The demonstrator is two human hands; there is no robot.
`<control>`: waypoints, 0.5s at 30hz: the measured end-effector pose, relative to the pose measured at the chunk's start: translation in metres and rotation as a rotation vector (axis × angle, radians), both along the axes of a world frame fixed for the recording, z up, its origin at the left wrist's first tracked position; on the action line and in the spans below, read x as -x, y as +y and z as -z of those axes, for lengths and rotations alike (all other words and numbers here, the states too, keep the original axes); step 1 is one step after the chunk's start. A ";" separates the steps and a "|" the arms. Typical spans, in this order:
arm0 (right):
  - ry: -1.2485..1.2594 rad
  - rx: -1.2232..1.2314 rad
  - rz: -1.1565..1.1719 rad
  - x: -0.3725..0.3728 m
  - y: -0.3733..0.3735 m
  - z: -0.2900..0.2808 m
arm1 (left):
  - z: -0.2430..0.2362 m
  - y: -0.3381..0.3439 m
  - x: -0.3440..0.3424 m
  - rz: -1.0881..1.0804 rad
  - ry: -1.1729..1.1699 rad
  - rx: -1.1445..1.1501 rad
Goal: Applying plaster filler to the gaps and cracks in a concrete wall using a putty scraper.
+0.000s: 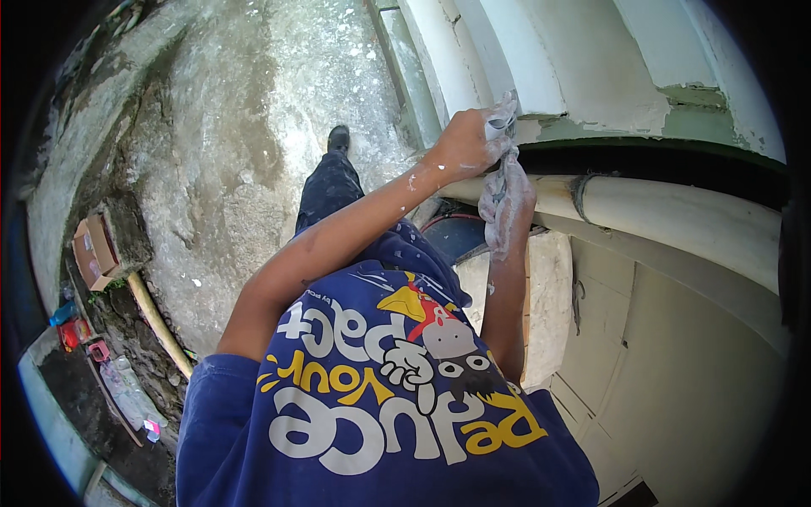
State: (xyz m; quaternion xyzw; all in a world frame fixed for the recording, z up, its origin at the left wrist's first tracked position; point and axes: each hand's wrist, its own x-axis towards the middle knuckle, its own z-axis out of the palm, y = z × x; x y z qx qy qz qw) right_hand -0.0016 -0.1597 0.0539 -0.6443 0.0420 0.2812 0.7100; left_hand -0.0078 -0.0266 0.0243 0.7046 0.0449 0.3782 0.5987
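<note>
My left hand (465,145) reaches across to the right and is closed, with specks of white on its wrist. Its fingers grip a crumpled-looking, whitish thing (502,121) smeared with wet paste; the kind is unclear. Just below it, my right hand (507,205) is coated in thick white paste over the fingers and down to the wrist. That hand looks closed too, right under the left one, but the paste hides what is in it. Both hands are in front of the lower edge of a white ridged wall (583,63).
A thick pale pipe (676,215) runs to the right beside my hands, with a dark gap above it. Rough, white-spattered concrete ground (245,127) stretches to the left. A cardboard box (95,252), a bamboo pole (159,324) and litter lie at the far left.
</note>
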 end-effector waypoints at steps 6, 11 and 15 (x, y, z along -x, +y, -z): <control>-0.016 0.003 -0.030 0.003 0.002 -0.003 | 0.003 -0.002 0.003 0.027 0.071 -0.010; 0.006 -0.005 -0.026 -0.005 0.007 0.000 | -0.012 0.005 0.009 0.168 0.349 0.093; -0.019 -0.003 -0.030 -0.009 0.016 0.001 | -0.001 0.006 0.002 0.101 0.233 0.080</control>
